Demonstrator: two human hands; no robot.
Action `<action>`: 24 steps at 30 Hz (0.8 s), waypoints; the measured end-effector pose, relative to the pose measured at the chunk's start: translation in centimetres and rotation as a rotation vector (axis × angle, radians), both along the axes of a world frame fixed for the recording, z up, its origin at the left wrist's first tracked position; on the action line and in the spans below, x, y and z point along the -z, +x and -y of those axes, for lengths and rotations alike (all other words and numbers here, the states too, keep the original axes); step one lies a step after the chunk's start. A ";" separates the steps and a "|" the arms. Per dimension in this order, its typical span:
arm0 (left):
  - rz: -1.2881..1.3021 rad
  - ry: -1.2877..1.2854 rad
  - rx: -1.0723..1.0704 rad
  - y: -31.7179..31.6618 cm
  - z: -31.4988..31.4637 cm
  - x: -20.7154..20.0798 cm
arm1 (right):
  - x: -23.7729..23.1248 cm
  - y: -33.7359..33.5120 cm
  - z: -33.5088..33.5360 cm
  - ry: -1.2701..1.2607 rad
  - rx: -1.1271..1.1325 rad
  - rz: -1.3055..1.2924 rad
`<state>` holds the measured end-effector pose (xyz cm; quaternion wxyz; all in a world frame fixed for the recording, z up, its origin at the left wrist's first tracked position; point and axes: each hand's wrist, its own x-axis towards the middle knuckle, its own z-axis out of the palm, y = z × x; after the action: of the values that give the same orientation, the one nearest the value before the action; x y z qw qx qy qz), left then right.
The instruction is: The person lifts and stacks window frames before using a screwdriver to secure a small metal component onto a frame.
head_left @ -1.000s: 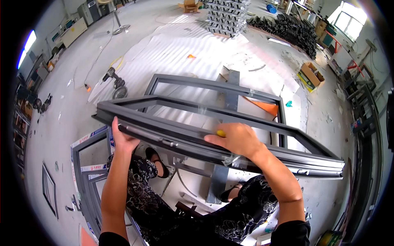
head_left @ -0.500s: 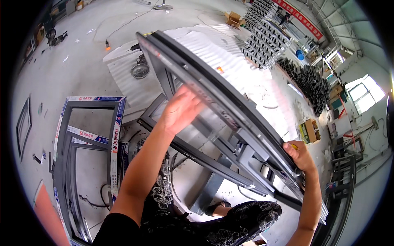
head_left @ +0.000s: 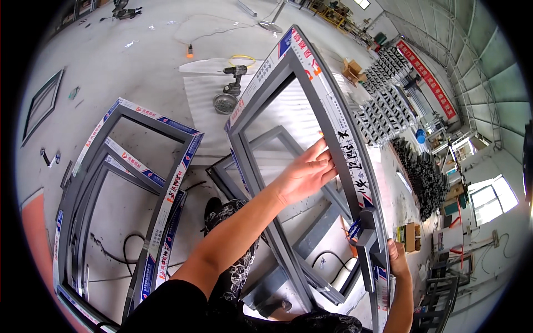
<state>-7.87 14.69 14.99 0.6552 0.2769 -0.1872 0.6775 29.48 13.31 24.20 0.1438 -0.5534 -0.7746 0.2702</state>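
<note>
A tilted grey window sash (head_left: 249, 161), with printed protective tape and dark handwriting on its face, stands in front of me. At the inner edge of its right-hand bar is my left hand (head_left: 308, 175), fingers stretched out and the fingertips against the bar. Low on the outer edge of that same bar, my right hand (head_left: 397, 260) is closed round the sash; part of its fingers is hidden behind it. A dark grey window handle (head_left: 365, 250) projects from the bar between the hands.
Taped grey frames (head_left: 186, 161) stand at the left. Behind the sash, another grey frame (head_left: 222, 176) leans low down. A cordless drill (head_left: 235, 79) and a round metal bowl (head_left: 225, 104) lie on white sheeting. Stacked metal profiles (head_left: 383, 119) and a cardboard box (head_left: 412, 237) are at the right.
The sash has turned, so its taped face with the handwriting now shows. My left hand has moved right and down to the bar's inner edge; my right hand has gone lower. The view has shifted.
</note>
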 end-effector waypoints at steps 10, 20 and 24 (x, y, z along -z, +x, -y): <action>0.004 -0.144 -0.120 -1.5 0.4 2.9 | 2.3 -4.2 -1.9 -0.075 0.003 0.017; -0.058 -0.165 -0.114 -1.2 -2.8 6.6 | 2.1 -2.6 -2.6 -0.104 0.052 0.121; -0.126 -0.209 0.109 -4.3 -2.1 9.3 | 2.7 -4.8 -1.1 0.140 0.114 0.226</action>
<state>-12.22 16.82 5.73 0.7267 0.2385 -0.0891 0.6380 24.68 14.40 21.54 0.1090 -0.6120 -0.7702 0.1430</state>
